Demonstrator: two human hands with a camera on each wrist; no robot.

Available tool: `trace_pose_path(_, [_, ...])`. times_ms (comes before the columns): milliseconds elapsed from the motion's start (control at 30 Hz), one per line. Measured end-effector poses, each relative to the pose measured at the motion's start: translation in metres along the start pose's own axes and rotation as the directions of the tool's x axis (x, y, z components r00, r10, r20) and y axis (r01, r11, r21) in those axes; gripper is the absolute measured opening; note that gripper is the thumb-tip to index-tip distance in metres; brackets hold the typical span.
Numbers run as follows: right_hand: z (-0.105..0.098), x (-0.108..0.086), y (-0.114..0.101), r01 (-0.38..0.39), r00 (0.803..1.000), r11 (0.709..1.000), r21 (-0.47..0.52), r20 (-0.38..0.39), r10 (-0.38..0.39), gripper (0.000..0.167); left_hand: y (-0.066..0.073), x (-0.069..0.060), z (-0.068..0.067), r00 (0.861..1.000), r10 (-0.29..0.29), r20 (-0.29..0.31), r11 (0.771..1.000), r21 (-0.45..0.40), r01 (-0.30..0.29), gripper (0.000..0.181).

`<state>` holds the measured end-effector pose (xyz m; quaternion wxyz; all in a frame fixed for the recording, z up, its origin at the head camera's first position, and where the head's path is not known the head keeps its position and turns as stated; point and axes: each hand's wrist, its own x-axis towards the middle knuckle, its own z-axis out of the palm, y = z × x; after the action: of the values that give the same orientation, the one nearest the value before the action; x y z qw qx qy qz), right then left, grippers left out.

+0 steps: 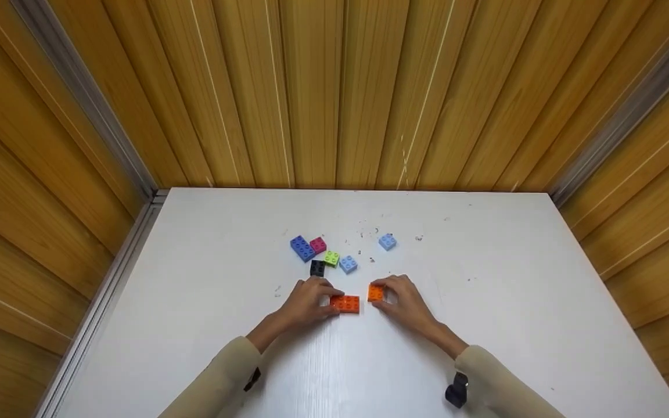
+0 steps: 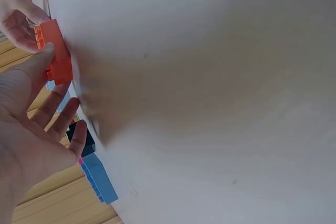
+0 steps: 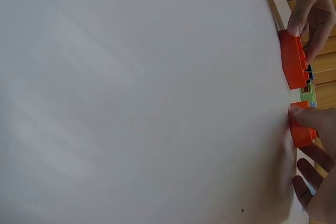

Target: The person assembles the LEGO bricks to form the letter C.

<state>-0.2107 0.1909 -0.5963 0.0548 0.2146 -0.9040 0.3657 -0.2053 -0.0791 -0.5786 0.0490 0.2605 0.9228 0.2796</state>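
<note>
My left hand [image 1: 308,302] pinches the left end of a long red-orange toy brick [image 1: 348,304], thumb on its near side and a finger on the far side. To its right, my right hand [image 1: 404,300] pinches a smaller, square orange brick [image 1: 375,292] between thumb and finger. A narrow gap separates the two bricks in the head view. Both the long brick [image 3: 293,59] and the small brick [image 3: 301,124] rest on the table with studs upward. Just beyond my left fingers lies a black brick [image 1: 317,267].
Behind the hands stand a long blue brick [image 1: 302,248], a magenta brick [image 1: 318,244], a lime green brick [image 1: 331,258] and a light blue brick [image 1: 348,265]. Another light blue brick [image 1: 387,242] sits farther right. The white table [image 1: 485,261] meets wood-patterned walls [image 1: 311,93].
</note>
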Motion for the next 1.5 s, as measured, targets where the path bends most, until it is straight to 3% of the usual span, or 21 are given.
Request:
trace_pose_path(300, [0.002,-0.004,-0.007,0.103,0.995,0.992,0.076,-0.001,-0.103,0.037,-0.004,-0.008,-0.004,1.0,-0.031,0.005,0.999,-0.011,0.031,0.035])
trace_pose_path(467, [0.0,-0.003,-0.019,0.091,0.995,0.99,0.111,0.024,-0.094,0.037,-0.004,-0.009,-0.005,1.0,-0.019,-0.001,0.999,-0.027,0.019,0.035])
trace_pose_path(733, [0.004,-0.005,-0.023,0.201,0.979,0.971,0.132,0.005,-0.203,0.037,-0.004,-0.007,0.0,1.0,-0.005,0.002,1.0,-0.024,0.005,0.035])
trace_pose_path(900, [0.004,-0.005,-0.021,0.168,0.985,0.973,0.157,0.02,-0.173,0.036,-0.002,-0.005,0.002,1.0,0.0,0.006,0.999,-0.032,0.0,0.035])
trace_pose_path(1100, [0.0,-0.001,-0.019,0.126,0.987,0.975,0.183,0.074,-0.141,0.035,-0.001,-0.001,0.002,0.999,0.037,-0.026,0.999,0.015,-0.036,0.034])
trace_pose_path(1500, [-0.002,0.007,-0.025,0.063,0.982,0.971,0.229,0.157,-0.101,0.037,0.001,-0.003,0.005,0.998,0.018,-0.053,1.0,-0.018,-0.019,0.034])
